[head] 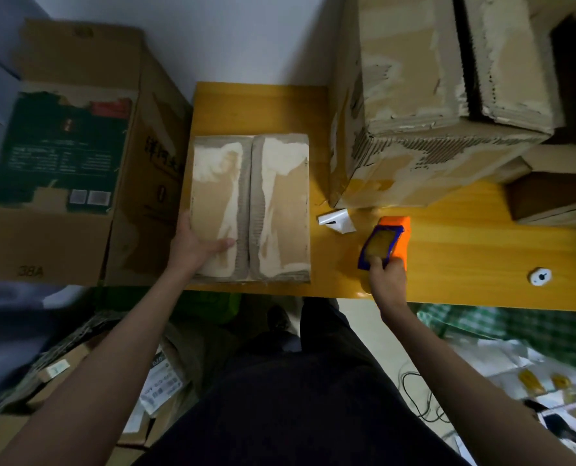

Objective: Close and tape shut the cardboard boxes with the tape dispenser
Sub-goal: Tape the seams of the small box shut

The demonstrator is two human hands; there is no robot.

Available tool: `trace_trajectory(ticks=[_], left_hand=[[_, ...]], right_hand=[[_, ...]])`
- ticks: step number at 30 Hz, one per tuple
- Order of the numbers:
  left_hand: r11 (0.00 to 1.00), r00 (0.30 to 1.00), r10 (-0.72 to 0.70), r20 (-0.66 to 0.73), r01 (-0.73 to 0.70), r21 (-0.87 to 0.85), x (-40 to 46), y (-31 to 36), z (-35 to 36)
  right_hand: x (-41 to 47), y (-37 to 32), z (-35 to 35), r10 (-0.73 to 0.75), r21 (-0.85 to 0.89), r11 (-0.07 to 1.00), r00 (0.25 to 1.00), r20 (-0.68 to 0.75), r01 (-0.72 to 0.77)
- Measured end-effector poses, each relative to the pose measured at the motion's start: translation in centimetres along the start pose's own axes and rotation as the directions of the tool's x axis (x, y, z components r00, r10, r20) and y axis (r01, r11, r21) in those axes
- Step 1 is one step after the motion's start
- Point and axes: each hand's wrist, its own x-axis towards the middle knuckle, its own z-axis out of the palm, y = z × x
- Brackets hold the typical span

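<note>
A small cardboard box [280, 210] lies on the yellow table [465, 237], its two top flaps folded down and meeting along a middle seam. My left hand [196, 243] rests on the left flap near the front corner, thumb stretched across the top. To the right, my right hand [386, 277] grips the orange and blue tape dispenser [386, 242], which stands on the table apart from the box.
A large worn cardboard box [414, 105] fills the table's back right, with smaller boxes [555, 196] beside it. A white paper scrap [335, 222] lies between box and dispenser. A small white round object [539, 276] sits near the table's front edge. Another big box [71, 156] stands left of the table.
</note>
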Motion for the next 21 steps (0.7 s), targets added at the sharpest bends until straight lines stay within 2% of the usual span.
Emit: trace_trajectory(ticks=[2,5,9,13,15,17,19,21], left_hand=[[1.000,1.000,0.005,0.019,-0.005,-0.013,-0.6,-0.4,0.2],[0.999,0.999,0.009,0.035,-0.008,-0.041,-2.1,-1.4,0.8],[0.999,0.999,0.031,0.010,-0.031,-0.038,-3.8,-2.9,1.3],[0.999,0.999,0.021,0.050,-0.020,-0.029,-4.0,-3.3,0.6],[1.000,1.000,0.016,0.017,-0.015,-0.013,-3.4,-2.6,0.5],[0.994,0.997,0.031,-0.077,-0.023,0.104,-2.7,-0.9,1.0],[0.940,0.977,0.151,-0.153,-0.094,0.327,-2.0,1.1,3.1],[0.831,0.948,0.299,-0.109,-0.203,0.518,-1.7,3.9,6.1]], right_hand=[[-2.0,-0.9,-1.5,-0.041,0.122,0.992,0.997,0.065,0.033],[-4.0,-1.8,-3.4,-0.018,0.194,0.981,0.988,0.152,-0.012],[-6.6,-2.8,-5.2,-0.092,0.235,0.971,0.978,0.188,0.046],[-8.2,-4.1,-6.1,-0.197,0.238,0.962,0.946,0.258,0.136],[-8.2,-4.7,-5.9,-0.223,0.248,0.957,0.932,0.286,0.152],[-8.0,-5.6,-5.6,-0.252,0.273,0.947,0.916,0.311,0.168],[-7.7,-6.3,-5.5,-0.279,0.317,0.933,0.896,0.344,0.169],[-7.3,-6.7,-5.8,-0.283,0.355,0.923,0.888,0.362,0.149]])
